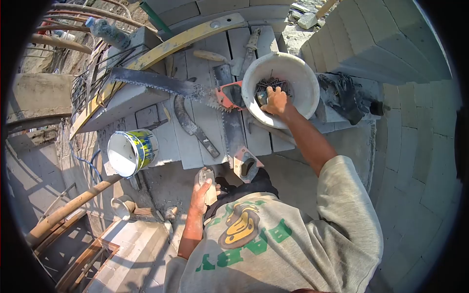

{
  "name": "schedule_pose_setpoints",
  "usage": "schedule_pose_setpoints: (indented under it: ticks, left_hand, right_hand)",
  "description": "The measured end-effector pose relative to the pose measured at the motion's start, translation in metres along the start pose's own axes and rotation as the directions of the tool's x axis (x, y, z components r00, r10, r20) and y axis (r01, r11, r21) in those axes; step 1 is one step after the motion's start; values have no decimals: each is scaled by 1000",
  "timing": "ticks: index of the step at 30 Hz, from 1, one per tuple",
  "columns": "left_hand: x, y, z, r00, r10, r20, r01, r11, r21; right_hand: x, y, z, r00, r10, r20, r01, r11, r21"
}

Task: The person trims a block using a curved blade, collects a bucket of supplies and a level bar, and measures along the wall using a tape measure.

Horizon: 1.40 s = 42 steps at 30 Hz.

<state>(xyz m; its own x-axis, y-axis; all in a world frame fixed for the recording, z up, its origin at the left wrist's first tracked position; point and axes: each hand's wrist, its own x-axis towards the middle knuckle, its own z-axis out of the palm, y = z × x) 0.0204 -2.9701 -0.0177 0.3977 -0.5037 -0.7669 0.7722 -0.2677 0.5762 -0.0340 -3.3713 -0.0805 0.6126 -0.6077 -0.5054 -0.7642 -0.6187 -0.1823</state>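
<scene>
My left hand [199, 194] is closed around a small light wooden block [210, 190], held low in front of my dark trousers. At upper right, my right hand [277, 101] reaches inside a white plastic bucket [309, 93]. Its thumb and fingers are apart over a heap of nails [283, 85]. Beside the thumb lies a greyish rounded object [262, 97] whose kind I cannot make out. The fingertips are partly hidden among the bucket's contents. Left of the bucket, a handsaw with a red handle [229, 96] lies across the grey blocks.
Another handsaw [246, 166] points toward me beside a curved machete-like blade [185, 117]. A long yellow level [171, 46] slants across the back left. A paint bucket [141, 149] stands left, black gloves [347, 97] lie right. Block walls [415, 132] rise at right; wooden poles [73, 210] cross lower left.
</scene>
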Motion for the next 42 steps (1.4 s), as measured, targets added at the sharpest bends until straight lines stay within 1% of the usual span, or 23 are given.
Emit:
schedule_pose_setpoints:
  ticks: [4,5,8,9,10,12,13,15,16,18,19,22,23,26,29,30,31,32,33,35,38,40,42]
  left_hand:
    - [4,7,18,999,22,49,-25,998,57]
    - [8,11,23,997,34,63,-39,996,81]
    - [15,25,40,993,95,72,-105,983,149]
    - [18,29,46,991,119,66,-128,977,168]
    - [24,30,48,988,149,51,-156,968,196]
    - [38,31,49,981,194,31,-195,946,260]
    - [37,46,62,999,44,-7,-41,967,251]
    - [51,47,70,1000,-11,5,10,984,180]
    - [58,50,75,999,-33,15,30,988,148]
    - [63,55,94,997,23,69,-37,979,202]
    - [65,57,103,994,55,94,-74,973,218]
    - [66,61,113,985,113,131,-149,939,309]
    - [64,62,111,985,116,125,-151,933,325]
    - [61,59,92,990,135,39,-140,937,320]
    - [61,50,60,992,111,-54,-95,967,238]
    - [62,47,52,993,90,-73,-74,976,203]
    - [63,45,48,991,92,-99,-73,981,181]
    - [63,44,45,991,90,-100,-72,984,164]
    - [65,45,47,992,89,-91,-75,986,149]
    - [65,47,57,993,100,-64,-91,987,132]
    - [67,42,66,990,141,-32,-131,968,215]
    - [59,45,77,983,183,1,-180,964,197]
    - [54,43,77,966,257,27,-255,933,255]
  right_hand:
    - [9,-1,-6,997,-44,57,47,997,-54]
    - [18,3,6,998,-49,33,51,997,-50]
    - [13,14,-2,1000,1,-29,2,995,101]
    - [5,16,-16,994,81,-69,-64,973,220]
    - [7,31,-20,992,120,-35,-93,897,431]
    - [12,71,-26,980,188,65,-168,608,776]
    - [10,81,-30,981,186,46,-144,558,817]
    - [4,93,-38,983,185,3,-87,451,888]
    - [5,93,-35,983,157,-97,-8,562,827]
    - [9,88,-28,957,67,-281,136,755,642]
    - [5,77,-35,964,53,-260,99,836,539]
    - [-9,64,-30,757,45,-652,201,933,298]
    - [-19,65,-35,678,74,-731,253,910,327]
    - [-62,64,-48,514,272,-813,156,903,401]
    - [-82,79,-3,521,554,-649,-5,763,646]
    - [-80,85,21,598,658,-458,41,545,837]
    - [-86,80,21,671,699,-248,63,279,958]
    - [-97,78,19,773,634,19,-17,-9,1000]
    - [-109,64,0,835,489,252,-120,-286,951]
    - [-93,66,22,887,306,347,-153,-514,844]
    - [-68,70,36,888,346,303,-94,-508,856]
    - [-60,78,43,880,372,295,-60,-529,847]
    - [-57,77,38,875,401,272,-33,-511,859]
